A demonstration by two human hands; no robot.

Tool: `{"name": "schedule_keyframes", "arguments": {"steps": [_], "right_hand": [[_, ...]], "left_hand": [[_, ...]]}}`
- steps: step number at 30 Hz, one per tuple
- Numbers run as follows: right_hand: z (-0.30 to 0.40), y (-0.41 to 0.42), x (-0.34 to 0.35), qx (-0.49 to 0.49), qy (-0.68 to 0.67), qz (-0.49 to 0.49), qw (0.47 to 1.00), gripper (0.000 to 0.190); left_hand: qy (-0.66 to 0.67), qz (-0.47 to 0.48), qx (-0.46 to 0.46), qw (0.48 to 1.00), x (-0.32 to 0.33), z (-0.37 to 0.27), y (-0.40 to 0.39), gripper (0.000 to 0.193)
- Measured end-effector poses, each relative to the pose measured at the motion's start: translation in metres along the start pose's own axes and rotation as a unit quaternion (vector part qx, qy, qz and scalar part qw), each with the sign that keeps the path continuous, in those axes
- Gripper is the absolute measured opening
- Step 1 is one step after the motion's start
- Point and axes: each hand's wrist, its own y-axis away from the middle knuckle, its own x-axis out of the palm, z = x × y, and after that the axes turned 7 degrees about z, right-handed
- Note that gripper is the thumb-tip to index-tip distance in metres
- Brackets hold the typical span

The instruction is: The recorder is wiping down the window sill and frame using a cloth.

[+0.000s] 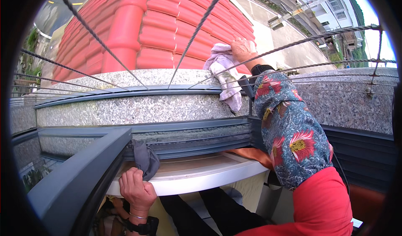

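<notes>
My right hand (243, 50) reaches out past the wire cables and grips a pale pinkish-purple cloth (224, 69). That cloth hangs down across the speckled granite ledge (147, 110) and the grey metal rail on it. A floral sleeve cover (292, 135) wraps the right forearm, and a dark strap circles the wrist. Lower down, my left hand (137, 185) is closed around the end of a dark grey cloth (145, 159). It is beside the grey window sash (81, 173), at the white inner sill edge (201, 181). Its fingertips are partly hidden.
Taut wire cables (201, 22) fan across the opening. Below the ledge lies a red tiled roof (176, 25). The grey window track (194, 134) looks dirty. Orange fabric (252, 156) lies by the sill's right end. Dark louvred panels (361, 157) stand at the right.
</notes>
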Motion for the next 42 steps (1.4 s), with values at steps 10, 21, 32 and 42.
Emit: {"name": "schedule_keyframes", "arguments": {"steps": [10,21,32,42], "right_hand": [[-0.058,-0.076,-0.049,-0.148,-0.421,0.160,0.880,0.031],[0.065,-0.103,-0.120,-0.473,-0.527,0.066,0.703,0.037],[0.189,-0.026,-0.094,-0.472,-0.475,0.268,0.693,0.052],[0.133,-0.036,-0.042,-0.649,-0.252,0.097,0.711,0.019]], "left_hand": [[-0.001,-0.003,-0.005,1.000,0.000,0.001,-0.003,0.028],[-0.007,0.004,0.002,1.000,-0.001,-0.002,-0.006,0.028],[-0.035,-0.007,-0.007,0.999,-0.001,0.003,-0.003,0.032],[-0.020,-0.015,0.007,1.000,-0.002,0.008,0.003,0.031]]}}
